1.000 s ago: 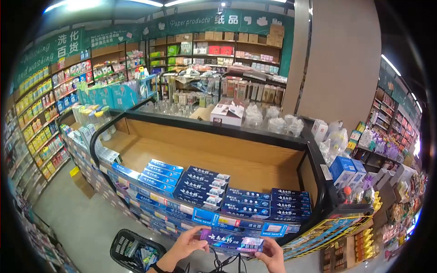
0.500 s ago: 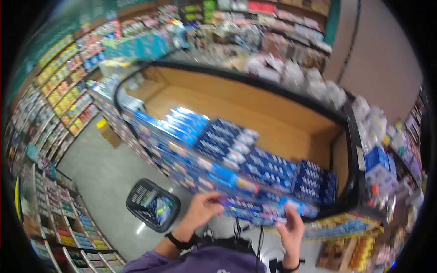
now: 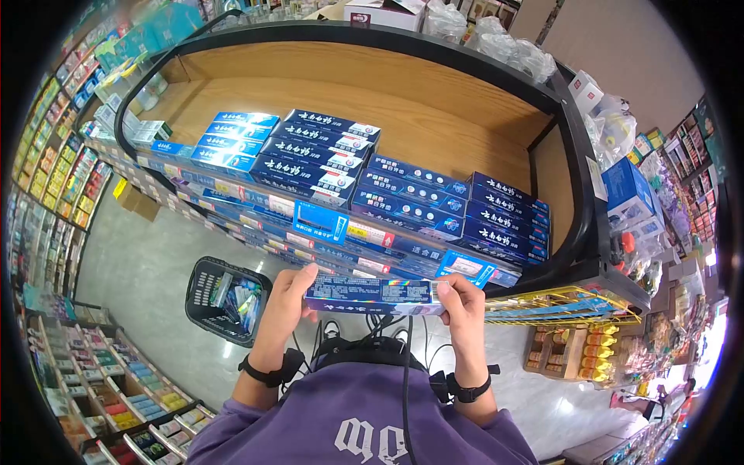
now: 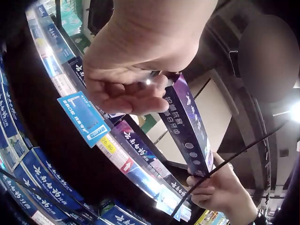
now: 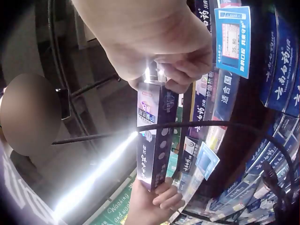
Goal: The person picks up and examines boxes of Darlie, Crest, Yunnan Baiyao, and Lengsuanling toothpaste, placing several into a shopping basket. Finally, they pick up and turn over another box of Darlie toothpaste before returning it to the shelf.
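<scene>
A dark blue and purple toothpaste box (image 3: 370,293) lies crosswise between my hands, in front of the display shelf. Its small-print side with a rainbow strip faces up in the head view. My left hand (image 3: 285,308) pinches the box's left end between thumb and fingers. At the other end, my right hand (image 3: 463,307) grips it with the thumb on top. The left wrist view shows the box's side (image 4: 185,126) with white characters and round pictures. Its opposite end, close to the right hand, appears in the right wrist view with a light purple label (image 5: 148,110).
Stacked toothpaste boxes (image 3: 318,151) fill the front of the wooden display shelf (image 3: 341,66), behind a rail with blue price cards (image 3: 320,223). A black basket (image 3: 203,318) holding packages stands on the floor at left. Yellow wire racking (image 3: 566,306) juts out at right. Cables hang before my body.
The box has been turned over from its large-lettered face to its small-print side, both hands staying at its ends. The head view has tilted down, bringing the purple shirt and shoes into sight.
</scene>
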A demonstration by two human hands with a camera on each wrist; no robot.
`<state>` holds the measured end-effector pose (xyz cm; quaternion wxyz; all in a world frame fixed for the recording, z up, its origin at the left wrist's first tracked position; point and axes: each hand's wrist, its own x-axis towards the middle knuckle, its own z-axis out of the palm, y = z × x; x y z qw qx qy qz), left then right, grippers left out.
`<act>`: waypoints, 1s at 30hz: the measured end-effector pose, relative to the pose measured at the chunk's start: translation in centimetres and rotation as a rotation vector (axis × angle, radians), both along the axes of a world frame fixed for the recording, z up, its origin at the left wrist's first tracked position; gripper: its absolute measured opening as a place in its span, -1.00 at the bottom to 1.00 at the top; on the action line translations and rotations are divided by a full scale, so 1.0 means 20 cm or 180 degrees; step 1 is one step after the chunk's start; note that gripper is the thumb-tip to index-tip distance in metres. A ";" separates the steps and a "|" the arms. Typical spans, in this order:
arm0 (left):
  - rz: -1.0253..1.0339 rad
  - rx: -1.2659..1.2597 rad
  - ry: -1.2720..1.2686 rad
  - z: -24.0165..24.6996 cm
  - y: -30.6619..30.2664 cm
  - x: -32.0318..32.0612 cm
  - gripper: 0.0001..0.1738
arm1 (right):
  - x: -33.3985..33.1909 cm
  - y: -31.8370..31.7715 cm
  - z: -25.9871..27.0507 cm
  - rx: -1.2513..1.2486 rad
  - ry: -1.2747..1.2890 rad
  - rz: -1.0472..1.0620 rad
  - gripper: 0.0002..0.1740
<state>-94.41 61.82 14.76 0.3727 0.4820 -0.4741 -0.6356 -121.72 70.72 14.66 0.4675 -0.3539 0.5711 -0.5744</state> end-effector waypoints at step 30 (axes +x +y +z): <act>-0.1048 -0.1975 0.0181 0.03 -0.20 0.08 -0.41 | -0.07 0.00 0.04 -0.1389 0.0754 0.0150 -0.50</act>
